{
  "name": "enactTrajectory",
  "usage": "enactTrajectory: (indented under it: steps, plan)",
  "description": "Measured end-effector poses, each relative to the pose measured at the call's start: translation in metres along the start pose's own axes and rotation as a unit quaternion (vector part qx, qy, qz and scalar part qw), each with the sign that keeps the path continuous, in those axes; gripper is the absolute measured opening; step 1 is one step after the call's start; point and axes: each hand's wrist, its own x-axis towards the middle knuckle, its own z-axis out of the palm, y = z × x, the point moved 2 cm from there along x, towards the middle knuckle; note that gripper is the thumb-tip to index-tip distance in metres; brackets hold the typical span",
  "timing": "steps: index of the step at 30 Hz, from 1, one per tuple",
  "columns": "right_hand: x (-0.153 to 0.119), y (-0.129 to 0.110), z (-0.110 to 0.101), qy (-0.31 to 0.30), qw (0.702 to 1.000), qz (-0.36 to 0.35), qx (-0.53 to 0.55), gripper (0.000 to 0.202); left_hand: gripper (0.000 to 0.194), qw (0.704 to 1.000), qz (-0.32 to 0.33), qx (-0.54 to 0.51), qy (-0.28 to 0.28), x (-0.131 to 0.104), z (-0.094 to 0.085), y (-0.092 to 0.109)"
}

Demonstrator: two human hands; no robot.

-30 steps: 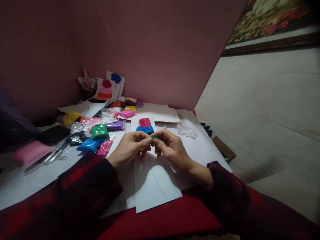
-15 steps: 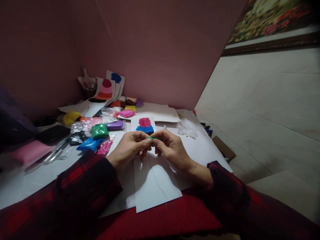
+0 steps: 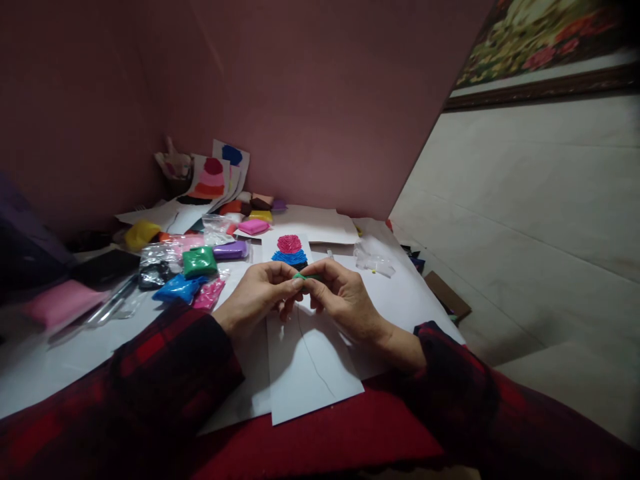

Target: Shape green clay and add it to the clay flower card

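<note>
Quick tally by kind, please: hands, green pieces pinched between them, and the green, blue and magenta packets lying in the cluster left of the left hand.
Left hand and right hand: 2
Green piece visible at the fingertips: 1
Green packet: 1
Blue packet: 1
Magenta packet: 1
Total: 6

On the table (image 3: 400,313), the sheet (image 3: 310,383) lies beneath the hands (image 3: 257,293), packets (image 3: 200,263) to its left, a bag (image 3: 373,261) to its right; loose paper (image 3: 313,225) lies behind it, before the wall (image 3: 300,120).
</note>
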Motion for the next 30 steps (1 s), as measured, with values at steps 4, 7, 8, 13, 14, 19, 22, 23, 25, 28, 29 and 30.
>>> enactTrajectory:
  steps: [4, 7, 8, 13, 14, 19, 22, 23, 25, 28, 29, 30]
  plan:
    - [-0.0007, 0.0007, 0.0000, -0.002, 1.000, 0.001, -0.002, 0.010, 0.018, 1.000, -0.007, 0.012, 0.000, -0.0018, 0.0003, 0.0020]
    - [-0.0010, 0.0009, 0.0000, -0.003, 1.000, 0.001, -0.007, 0.010, 0.017, 1.000, -0.007, 0.013, 0.000, -0.0020, 0.0004, 0.0029]
    - [-0.0010, 0.0008, -0.0001, -0.003, 1.000, 0.000, -0.009, 0.011, 0.017, 1.000, -0.007, 0.012, 0.000, -0.0018, 0.0003, 0.0029]
    - [-0.0004, -0.0006, -0.0005, -0.004, 1.000, -0.007, -0.022, 0.010, 0.019, 1.000, -0.009, 0.019, -0.001, -0.0006, -0.0002, 0.0013]
    - [-0.0004, -0.0007, -0.0005, -0.005, 1.000, -0.006, -0.023, 0.010, 0.019, 1.000, -0.008, 0.020, -0.001, -0.0005, -0.0002, 0.0010]
    - [-0.0006, -0.0002, -0.0002, -0.010, 0.999, -0.009, -0.029, 0.009, 0.020, 1.000, -0.010, 0.024, -0.003, -0.0006, -0.0003, 0.0003]
    - [-0.0005, -0.0002, -0.0004, -0.010, 0.999, -0.012, -0.037, 0.008, 0.020, 0.999, -0.012, 0.033, -0.002, -0.0006, -0.0003, 0.0004]
    - [-0.0005, -0.0005, -0.0005, -0.010, 0.999, -0.012, -0.042, 0.008, 0.019, 0.999, -0.013, 0.036, -0.002, -0.0006, -0.0002, 0.0005]
    - [-0.0005, -0.0014, -0.0008, -0.010, 0.998, -0.014, -0.052, 0.007, 0.018, 0.999, -0.015, 0.041, 0.000, -0.0004, 0.0002, 0.0008]
    - [-0.0007, -0.0028, -0.0009, -0.013, 0.997, -0.021, -0.070, 0.007, 0.018, 0.999, -0.020, 0.044, 0.000, -0.0005, 0.0010, 0.0014]
    - [-0.0007, -0.0030, -0.0009, -0.014, 0.997, -0.023, -0.073, 0.007, 0.017, 0.999, -0.021, 0.046, 0.000, -0.0007, 0.0011, 0.0016]
    - [-0.0008, -0.0030, -0.0009, -0.016, 0.997, -0.024, -0.075, 0.007, 0.017, 0.999, -0.023, 0.047, 0.001, -0.0009, 0.0013, 0.0019]
